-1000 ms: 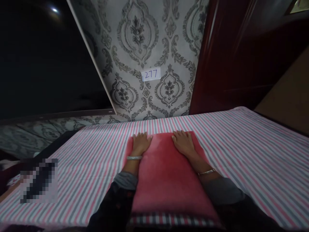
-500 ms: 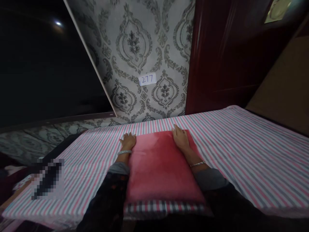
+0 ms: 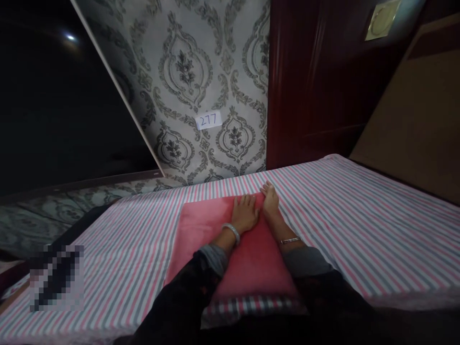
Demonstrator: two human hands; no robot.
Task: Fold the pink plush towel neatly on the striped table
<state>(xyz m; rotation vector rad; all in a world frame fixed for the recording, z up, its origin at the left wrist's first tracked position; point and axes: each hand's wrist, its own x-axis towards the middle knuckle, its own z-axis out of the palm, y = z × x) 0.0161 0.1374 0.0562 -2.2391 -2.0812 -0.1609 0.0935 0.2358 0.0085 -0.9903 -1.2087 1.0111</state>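
A flat, soft red plush piece [image 3: 204,220] lies before me, either a folded blanket or a cushion; I cannot tell which. Black, white and pink checks show along its near edge. Palm down on its far part, my left hand [image 3: 246,213] is open with the fingers spread forward. My right hand [image 3: 270,199] rests against the far right corner, fingers stretched out and partly past the edge. The hands are close together, and neither is closed round anything. The lower part of the piece is partly hidden by my left forearm.
A pink, grey and white striped sheet [image 3: 341,215] covers the surface below. Beyond it are the patterned wall [image 3: 215,62] with a paper label [image 3: 209,120], a large dark screen [image 3: 64,110] at left, a dark red door [image 3: 316,86] and a brown panel [image 3: 420,115] at right.
My left hand has moved right, from the far left corner onto the plush piece near my right hand. My right hand has shifted slightly to the corner edge. The view has turned slightly right.
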